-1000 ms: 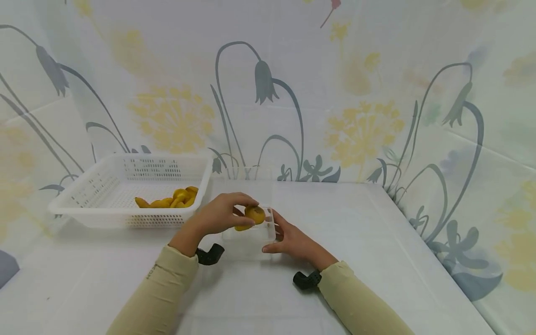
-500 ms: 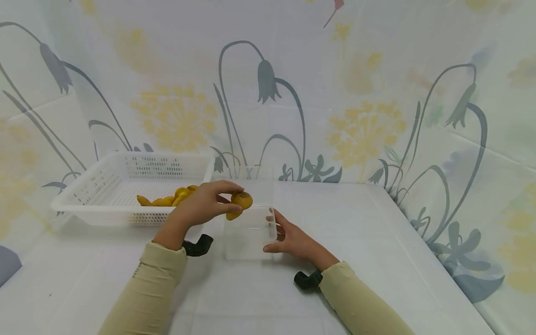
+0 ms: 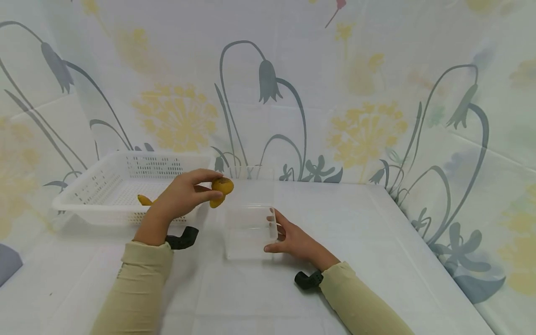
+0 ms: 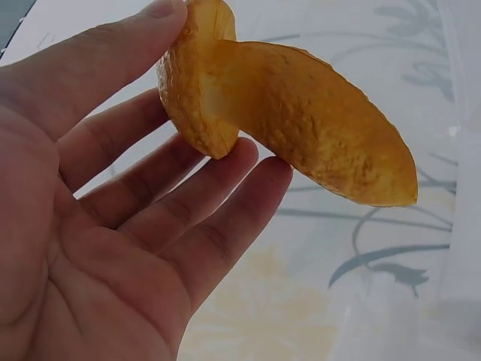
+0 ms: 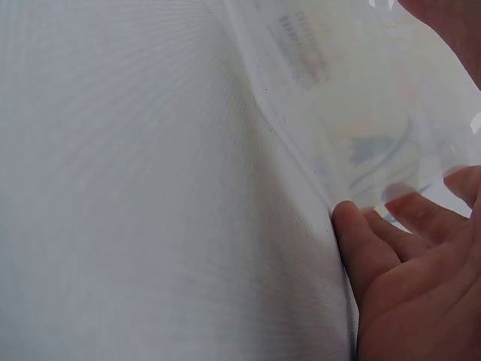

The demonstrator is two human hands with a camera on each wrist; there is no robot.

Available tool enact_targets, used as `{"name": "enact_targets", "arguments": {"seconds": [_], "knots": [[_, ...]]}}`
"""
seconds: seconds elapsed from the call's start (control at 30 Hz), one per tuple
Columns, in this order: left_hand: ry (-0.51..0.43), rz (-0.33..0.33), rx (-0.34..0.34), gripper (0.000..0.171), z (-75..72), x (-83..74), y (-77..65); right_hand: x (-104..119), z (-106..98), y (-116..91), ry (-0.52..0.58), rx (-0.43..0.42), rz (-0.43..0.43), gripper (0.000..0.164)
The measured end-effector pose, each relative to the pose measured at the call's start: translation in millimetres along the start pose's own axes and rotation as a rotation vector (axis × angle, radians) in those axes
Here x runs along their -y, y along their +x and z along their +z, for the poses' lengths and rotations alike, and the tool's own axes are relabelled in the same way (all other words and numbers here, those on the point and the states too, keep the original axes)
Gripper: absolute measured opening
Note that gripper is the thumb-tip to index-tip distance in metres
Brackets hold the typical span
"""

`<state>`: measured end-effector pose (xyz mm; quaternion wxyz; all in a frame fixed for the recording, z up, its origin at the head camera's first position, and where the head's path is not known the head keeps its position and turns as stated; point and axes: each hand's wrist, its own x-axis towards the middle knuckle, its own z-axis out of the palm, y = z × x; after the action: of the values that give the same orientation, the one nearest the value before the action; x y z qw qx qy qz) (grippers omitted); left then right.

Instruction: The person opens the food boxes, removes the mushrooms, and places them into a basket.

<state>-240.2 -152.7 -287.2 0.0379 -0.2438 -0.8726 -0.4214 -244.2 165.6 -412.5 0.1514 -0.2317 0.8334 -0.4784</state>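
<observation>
My left hand (image 3: 180, 197) pinches a yellow mushroom (image 3: 222, 186) between thumb and fingers, near the right end of the white basket (image 3: 90, 211). In the left wrist view, the mushroom's rounded cap lies against the fingers and its thick stem (image 4: 323, 124) points away to the right. A clear plastic box (image 3: 249, 228) stands on the table to the right of that hand. My right hand (image 3: 293, 239) holds the box by its right side, thumb toward the near edge. Fingertips (image 5: 349, 214) touch the clear wall in the right wrist view.
A yellow piece (image 3: 144, 200) shows in the basket; my left hand and forearm hide other parts of it. Behind the box a faint clear panel (image 3: 253, 174) stands up. A flower-printed cloth (image 3: 318, 70) hangs behind the white table (image 3: 360, 232).
My left hand has moved left and slightly up from over the clear box toward the basket, carrying the mushroom. My right hand has stayed at the box.
</observation>
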Motion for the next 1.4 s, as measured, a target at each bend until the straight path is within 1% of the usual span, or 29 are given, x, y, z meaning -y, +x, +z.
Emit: {"name": "enact_targets", "arguments": {"seconds": [0.2,0.37,0.47,0.6,0.87,1.0,1.17,1.3,1.4], "knots": [[0.069,-0.062,-0.044,0.054,-13.7,6.6,-5.3,3,-1,-1,0.01,0.002,-0.006,0.116],[0.074,-0.115,-0.071,0.057,-21.9,14.3,-8.5,2,-1,-2,0.01,0.002,-0.006,0.116],[0.083,-0.141,-0.096,0.059,-25.0,18.6,-9.3,2,0,-2,0.009,0.001,-0.001,0.116],[0.117,-0.181,-0.127,0.062,-28.3,21.8,-10.5,2,-1,-2,0.013,0.002,-0.001,0.117],[0.175,-0.29,-0.148,0.066,-32.5,28.4,-12.4,1,-1,-1,0.019,0.009,-0.011,0.115],[0.198,-0.324,-0.153,0.067,-32.7,32.3,-12.9,0,-1,-1,0.025,0.012,-0.007,0.115],[0.232,-0.341,-0.142,0.068,-31.8,36.9,-12.1,-1,-1,-1,0.019,0.013,-0.011,0.116],[0.259,-0.369,-0.108,0.067,-28.7,39.4,-10.4,0,-1,-1,0.012,0.012,-0.014,0.117],[0.283,-0.369,-0.088,0.065,-26.5,41.4,-8.5,1,-1,-2,0.024,0.015,-0.011,0.117]]}}
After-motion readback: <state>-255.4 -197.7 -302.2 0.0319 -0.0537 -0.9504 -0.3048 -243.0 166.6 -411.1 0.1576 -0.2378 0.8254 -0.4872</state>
